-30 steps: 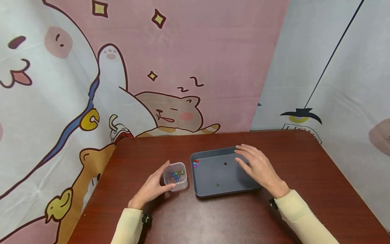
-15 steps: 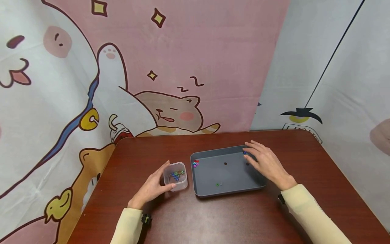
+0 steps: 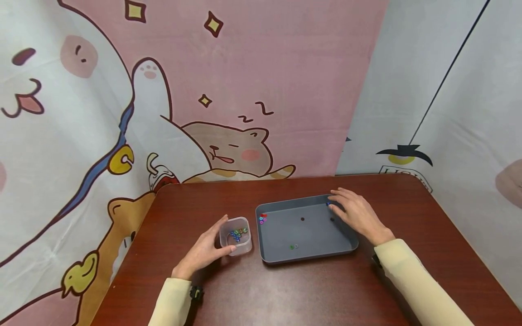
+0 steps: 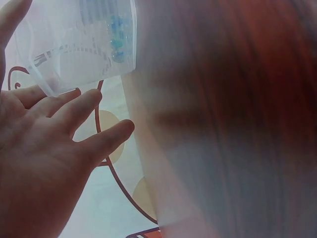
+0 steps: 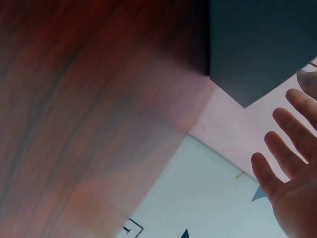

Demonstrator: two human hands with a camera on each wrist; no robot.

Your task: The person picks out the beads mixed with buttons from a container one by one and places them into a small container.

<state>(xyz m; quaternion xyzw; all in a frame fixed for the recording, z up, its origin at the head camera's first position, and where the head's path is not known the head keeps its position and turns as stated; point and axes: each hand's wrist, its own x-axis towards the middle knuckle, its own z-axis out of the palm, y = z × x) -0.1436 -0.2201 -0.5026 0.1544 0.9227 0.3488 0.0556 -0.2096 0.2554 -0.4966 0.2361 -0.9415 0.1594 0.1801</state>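
In the head view my left hand (image 3: 205,249) holds a clear plastic container (image 3: 240,247) between thumb and fingers, at the left of the grey tray (image 3: 281,258). Small blue, green and brownish beads (image 3: 236,235) lie inside the container. The left wrist view shows the container (image 4: 79,64) between the thumb and the spread fingers. My right hand (image 3: 359,217) is over the tray's far right corner, fingers extended and apart. A blue bead (image 3: 328,203) shows beside its fingertips; whether they touch it I cannot tell. In the right wrist view the right hand's fingers (image 5: 280,151) look straight.
Red, pink, purple and light blue beads (image 3: 263,219) cluster at the tray's left wall. Dark beads (image 3: 302,219) lie farther right, a green bead (image 3: 291,247) and a pale one near the front. A brown wooden table (image 3: 310,290) carries everything; a printed cloth (image 3: 285,90) hangs behind.
My right hand has moved to the right, uncovering the blue bead and a dark bead in the tray. The left hand and container have stayed in place.
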